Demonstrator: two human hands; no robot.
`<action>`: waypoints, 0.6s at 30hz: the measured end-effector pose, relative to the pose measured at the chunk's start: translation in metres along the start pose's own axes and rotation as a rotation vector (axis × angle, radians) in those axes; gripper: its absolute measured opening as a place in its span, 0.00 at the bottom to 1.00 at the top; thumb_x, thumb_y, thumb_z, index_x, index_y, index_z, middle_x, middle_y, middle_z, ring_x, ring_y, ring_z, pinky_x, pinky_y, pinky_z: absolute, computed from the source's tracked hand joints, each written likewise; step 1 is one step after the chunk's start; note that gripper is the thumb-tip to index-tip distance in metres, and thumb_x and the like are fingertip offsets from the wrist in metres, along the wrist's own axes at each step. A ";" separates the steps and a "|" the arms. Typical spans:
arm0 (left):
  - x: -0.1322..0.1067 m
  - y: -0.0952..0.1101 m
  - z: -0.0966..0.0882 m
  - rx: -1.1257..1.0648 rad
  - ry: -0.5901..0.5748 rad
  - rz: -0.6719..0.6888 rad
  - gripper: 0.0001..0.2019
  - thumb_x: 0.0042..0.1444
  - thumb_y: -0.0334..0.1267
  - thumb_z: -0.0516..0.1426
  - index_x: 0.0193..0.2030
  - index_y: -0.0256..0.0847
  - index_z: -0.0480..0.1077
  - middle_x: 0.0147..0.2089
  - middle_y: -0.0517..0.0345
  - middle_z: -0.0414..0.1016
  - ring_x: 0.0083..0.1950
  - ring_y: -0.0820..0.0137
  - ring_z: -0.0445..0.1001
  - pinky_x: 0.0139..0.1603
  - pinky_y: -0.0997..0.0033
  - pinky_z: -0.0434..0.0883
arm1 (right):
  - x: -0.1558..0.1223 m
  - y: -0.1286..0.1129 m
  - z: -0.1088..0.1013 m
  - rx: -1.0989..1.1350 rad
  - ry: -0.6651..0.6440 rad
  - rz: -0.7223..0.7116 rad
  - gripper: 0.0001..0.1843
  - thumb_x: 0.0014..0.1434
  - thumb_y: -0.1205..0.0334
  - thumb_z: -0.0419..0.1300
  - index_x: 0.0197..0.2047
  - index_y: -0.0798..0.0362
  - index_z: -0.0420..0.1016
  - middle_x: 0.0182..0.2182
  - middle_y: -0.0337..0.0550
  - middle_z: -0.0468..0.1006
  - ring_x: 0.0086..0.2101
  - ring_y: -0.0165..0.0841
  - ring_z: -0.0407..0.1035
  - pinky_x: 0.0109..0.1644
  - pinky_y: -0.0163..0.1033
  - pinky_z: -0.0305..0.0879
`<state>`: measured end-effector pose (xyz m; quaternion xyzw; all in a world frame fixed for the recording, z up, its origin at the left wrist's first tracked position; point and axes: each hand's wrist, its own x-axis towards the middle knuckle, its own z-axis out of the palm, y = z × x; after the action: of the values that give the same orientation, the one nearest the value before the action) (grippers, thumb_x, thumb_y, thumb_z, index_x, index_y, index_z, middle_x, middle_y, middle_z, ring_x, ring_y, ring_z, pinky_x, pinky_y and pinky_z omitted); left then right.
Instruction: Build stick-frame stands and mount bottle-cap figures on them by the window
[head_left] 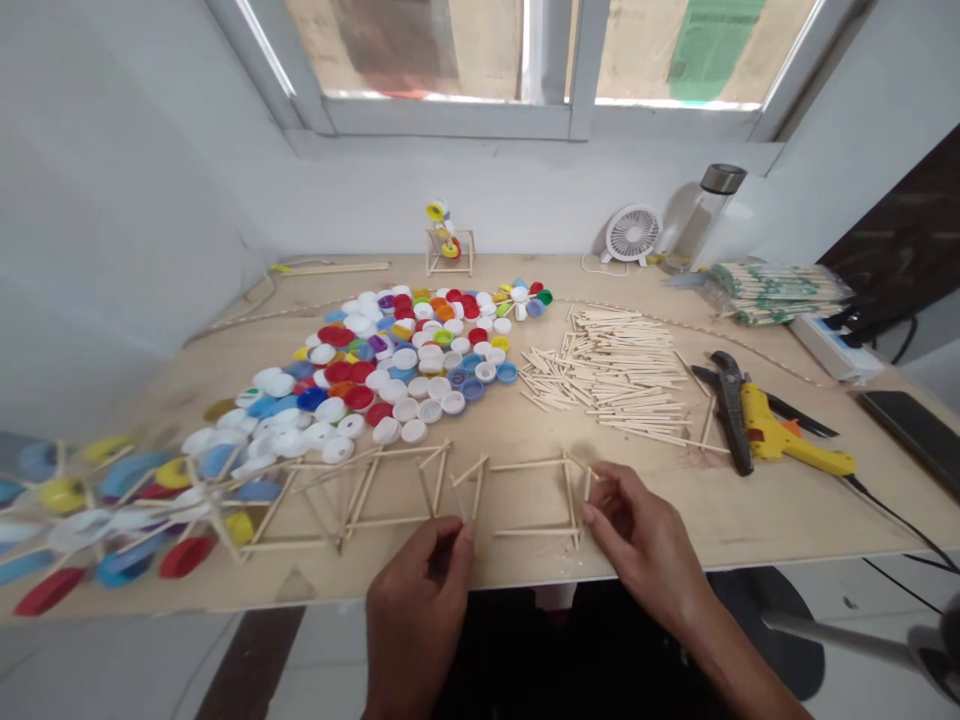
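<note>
My left hand (424, 600) is closed, thumb and forefinger pinched on a small wooden stick frame (479, 485). My right hand (645, 535) pinches another stick frame (570, 500) at its right side; two long sticks reach left from it, and a gap separates their ends from the piece at my left hand. Left of my left hand, several joined stick frames (394, 522) stand on the wooden table (517, 575). Fingertips cover part of the sticks in both hands.
Bottle caps (405, 410) spread over the left and middle, with cap-and-stick pieces (124, 530) at far left. Loose sticks (630, 370) lie behind my right hand. A cutter (731, 410), yellow glue gun (795, 440), phone (911, 435), fan (634, 235) and bottle (697, 225) occupy the right.
</note>
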<state>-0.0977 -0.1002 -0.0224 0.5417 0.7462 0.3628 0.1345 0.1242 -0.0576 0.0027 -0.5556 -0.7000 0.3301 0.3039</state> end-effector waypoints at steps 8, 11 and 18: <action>0.004 0.010 -0.006 -0.021 -0.027 -0.012 0.12 0.53 0.48 0.54 0.30 0.43 0.73 0.24 0.63 0.76 0.25 0.71 0.75 0.28 0.75 0.70 | 0.019 -0.003 -0.007 0.149 -0.175 -0.011 0.24 0.59 0.59 0.56 0.58 0.50 0.63 0.29 0.36 0.70 0.27 0.28 0.66 0.33 0.33 0.65; 0.004 0.008 -0.005 -0.025 -0.033 -0.028 0.12 0.53 0.48 0.54 0.30 0.43 0.73 0.24 0.62 0.77 0.25 0.70 0.75 0.29 0.74 0.70 | 0.022 -0.003 -0.007 0.173 -0.207 0.005 0.22 0.59 0.59 0.57 0.57 0.51 0.65 0.28 0.35 0.69 0.26 0.27 0.64 0.31 0.33 0.63; 0.002 0.007 -0.003 -0.047 -0.022 -0.033 0.11 0.52 0.47 0.55 0.31 0.43 0.73 0.25 0.63 0.77 0.26 0.70 0.75 0.30 0.74 0.70 | 0.017 0.002 -0.001 0.243 -0.167 0.032 0.24 0.59 0.58 0.57 0.58 0.52 0.64 0.28 0.36 0.69 0.27 0.27 0.64 0.31 0.32 0.63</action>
<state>-0.0956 -0.0981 -0.0155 0.5299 0.7449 0.3718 0.1615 0.1234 -0.0409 0.0027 -0.4963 -0.6687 0.4624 0.3045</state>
